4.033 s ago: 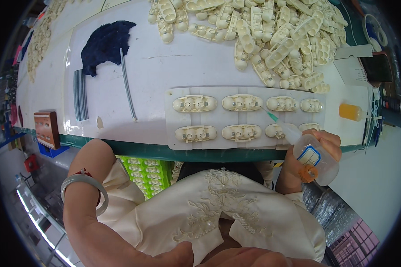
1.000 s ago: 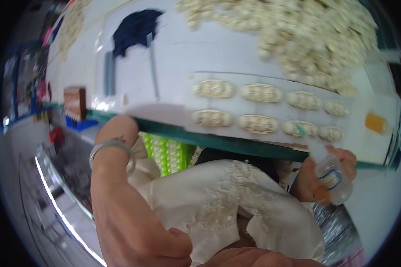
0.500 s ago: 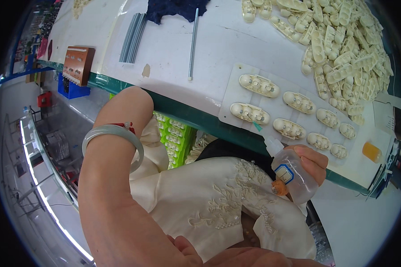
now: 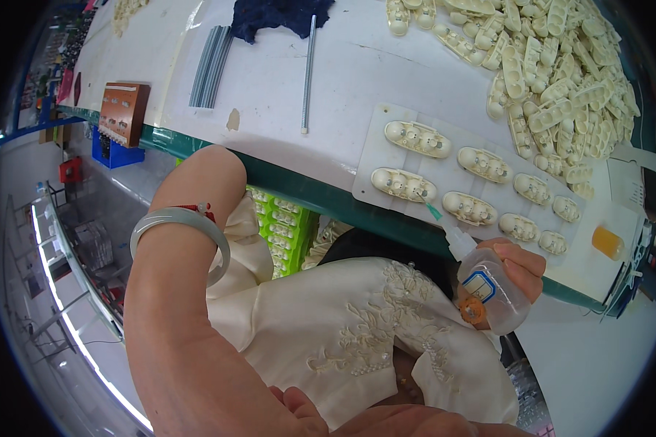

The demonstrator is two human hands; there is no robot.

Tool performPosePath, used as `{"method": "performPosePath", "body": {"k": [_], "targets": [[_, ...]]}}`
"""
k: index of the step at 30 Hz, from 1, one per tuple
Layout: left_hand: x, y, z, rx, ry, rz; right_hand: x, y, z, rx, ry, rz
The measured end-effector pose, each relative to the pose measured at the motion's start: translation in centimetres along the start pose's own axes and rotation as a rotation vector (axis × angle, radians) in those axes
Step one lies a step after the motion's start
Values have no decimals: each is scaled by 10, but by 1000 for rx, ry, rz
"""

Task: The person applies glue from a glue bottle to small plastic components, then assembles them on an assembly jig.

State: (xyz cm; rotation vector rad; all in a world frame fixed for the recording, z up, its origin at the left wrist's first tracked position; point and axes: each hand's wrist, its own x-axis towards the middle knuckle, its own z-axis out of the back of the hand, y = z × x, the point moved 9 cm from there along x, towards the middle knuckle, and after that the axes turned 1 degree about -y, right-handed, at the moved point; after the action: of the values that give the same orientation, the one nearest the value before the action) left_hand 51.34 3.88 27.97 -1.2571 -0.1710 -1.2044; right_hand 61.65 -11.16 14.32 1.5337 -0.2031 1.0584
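1. While the right hand (image 4: pixel 517 266) gripped the translucent squeeze bottle (image 4: pixel 509 309), some fingers were hidden behind it; a light, even squeeze seemed best.
2. The bottle's green nozzle (image 4: pixel 434 211) slanted up-left toward the right end of the cream casing (image 4: pixel 403 186) at the board's near-left corner; a steady wrist and small doses would probably have suited so slender a tip.
3. Whether that tip touched the casing was too fine to tell, as was the nature of the orange lump (image 4: pixel 472 309) on the bottle.
4. Eight casings sat in two rows on the white board (image 4: pixel 375 138), best left unnudged.
5. The left hand (image 4: pixel 295 409) was cut off below, its grip impossible to tell.
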Motion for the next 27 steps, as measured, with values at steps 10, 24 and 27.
{"method": "performPosePath", "body": {"k": [10, 24, 27], "targets": [[6, 4, -1, -28, 19, 34, 8, 4, 8, 60, 0, -72], [30, 15, -2, -137, 66, 4, -6, 2, 43, -152, 10, -88], [31, 18, -3, -151, 78, 15, 2, 4, 38, -237, 4, -126]]}}
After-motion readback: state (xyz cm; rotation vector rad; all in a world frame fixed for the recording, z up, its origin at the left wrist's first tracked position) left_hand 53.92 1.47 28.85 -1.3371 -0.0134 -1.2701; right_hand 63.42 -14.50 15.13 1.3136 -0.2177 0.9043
